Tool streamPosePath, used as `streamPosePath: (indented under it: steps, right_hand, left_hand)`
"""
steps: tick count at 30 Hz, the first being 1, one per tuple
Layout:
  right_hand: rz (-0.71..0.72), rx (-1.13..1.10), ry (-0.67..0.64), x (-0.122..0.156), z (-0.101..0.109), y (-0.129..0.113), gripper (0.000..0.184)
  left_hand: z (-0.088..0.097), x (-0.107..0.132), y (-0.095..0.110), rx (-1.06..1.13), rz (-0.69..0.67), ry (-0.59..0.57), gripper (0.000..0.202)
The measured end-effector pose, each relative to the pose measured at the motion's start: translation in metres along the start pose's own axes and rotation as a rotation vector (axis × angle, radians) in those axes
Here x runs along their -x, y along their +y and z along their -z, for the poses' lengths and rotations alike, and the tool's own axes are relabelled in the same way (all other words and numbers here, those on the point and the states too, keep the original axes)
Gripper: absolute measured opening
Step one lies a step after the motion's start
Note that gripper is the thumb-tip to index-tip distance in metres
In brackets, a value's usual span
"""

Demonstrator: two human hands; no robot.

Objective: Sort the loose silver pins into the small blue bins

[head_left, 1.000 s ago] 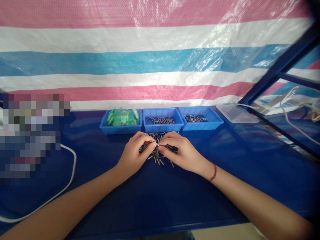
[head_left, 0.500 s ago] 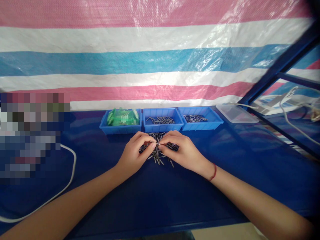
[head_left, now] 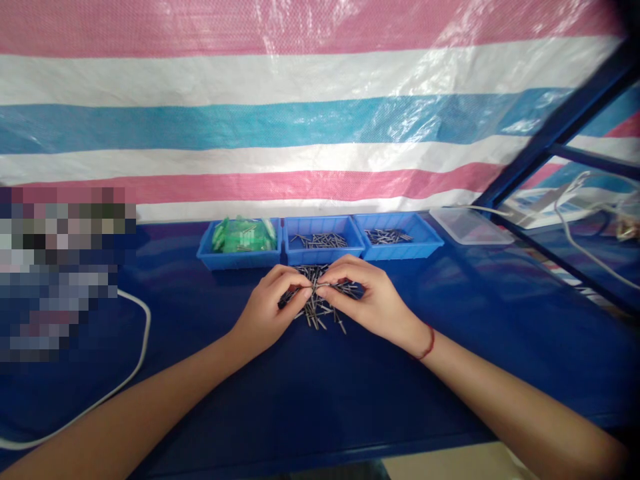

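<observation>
My left hand (head_left: 270,303) and my right hand (head_left: 373,297) meet fingertip to fingertip above a heap of thin metal blind rivets (head_left: 314,316) on the blue table. Thumb and forefinger of my left hand are pinched on one end of a rivet (head_left: 315,287). The same fingers of my right hand close on its other end; fingertips cover much of it. Just behind the heap stand a blue bin (head_left: 324,255) and a second blue bin (head_left: 403,252), each with loose rivets inside.
A third blue bin (head_left: 240,260) on the left holds a green plastic packet (head_left: 244,235). A clear plastic lid (head_left: 470,227) lies right of the bins. A white cable (head_left: 147,333) curves over the table's left side. Dark blue frame bars (head_left: 560,133) rise at right.
My right hand has shifted slightly, its thumb and forefinger spread a little wider behind the pinch. My left hand keeps its place. The view has moved a little.
</observation>
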State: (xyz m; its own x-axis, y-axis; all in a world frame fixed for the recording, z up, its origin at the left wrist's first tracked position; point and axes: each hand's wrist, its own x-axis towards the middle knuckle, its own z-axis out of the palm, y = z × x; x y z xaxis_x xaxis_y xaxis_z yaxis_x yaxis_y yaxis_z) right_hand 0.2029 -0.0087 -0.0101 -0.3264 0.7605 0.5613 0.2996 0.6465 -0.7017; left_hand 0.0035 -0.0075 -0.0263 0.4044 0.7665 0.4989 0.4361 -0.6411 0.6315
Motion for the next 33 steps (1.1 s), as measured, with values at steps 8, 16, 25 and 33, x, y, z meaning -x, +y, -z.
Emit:
streamPosePath:
  steps: [8, 16, 25, 33]
  right_hand:
    - [0.028, 0.062, 0.026, -0.001, 0.002, -0.005, 0.006]
    - [0.062, 0.623, 0.467, -0.015, 0.057, 0.028, 0.015]
    - [0.036, 0.811, 0.341, -0.015, 0.055, 0.039, 0.020]
    - [0.106, 0.619, 0.152, -0.008, 0.028, 0.011, 0.019]
  left_hand:
    - [0.000, 0.002, 0.000, -0.041, -0.003, -0.019, 0.007]
    - [-0.001, 0.002, 0.000, -0.192, 0.058, -0.036, 0.012]
    - [-0.001, 0.005, 0.006, -0.381, 0.006, -0.218, 0.031]
    - [-0.003, 0.005, 0.003, -0.417, 0.018, -0.227, 0.014]
